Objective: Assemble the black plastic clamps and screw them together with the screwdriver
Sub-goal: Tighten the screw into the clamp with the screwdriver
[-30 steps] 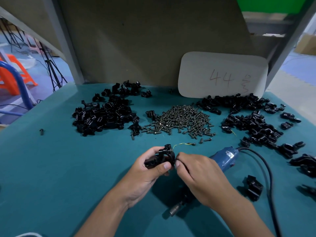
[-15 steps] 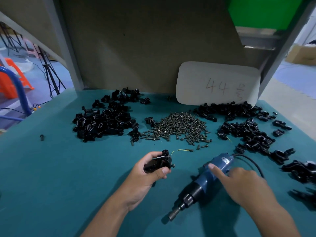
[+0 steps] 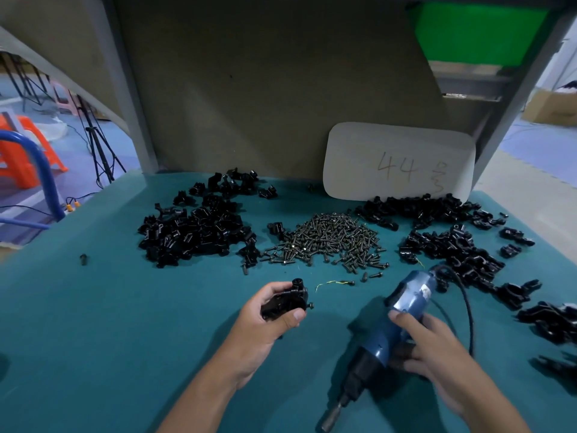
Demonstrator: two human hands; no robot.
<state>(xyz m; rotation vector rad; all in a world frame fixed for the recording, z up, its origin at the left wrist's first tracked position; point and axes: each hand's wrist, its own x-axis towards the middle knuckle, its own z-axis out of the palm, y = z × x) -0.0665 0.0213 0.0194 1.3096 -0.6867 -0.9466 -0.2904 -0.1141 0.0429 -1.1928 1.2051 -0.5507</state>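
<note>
Head view: left fingers (image 3: 295,315) pinch clamp (image 3: 285,303); right fingers (image 3: 402,318) seemingly grip screwdriver (image 3: 387,335).

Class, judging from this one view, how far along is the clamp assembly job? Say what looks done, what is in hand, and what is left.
Done: the left hand holds a clamp fitted together, a screw sticking out, not yet driven. In hand: the right hand grips the blue screwdriver, its bit pointing away from the clamp. Left: driving that screw, then the clamp piles and the screw heap on the table.
</note>
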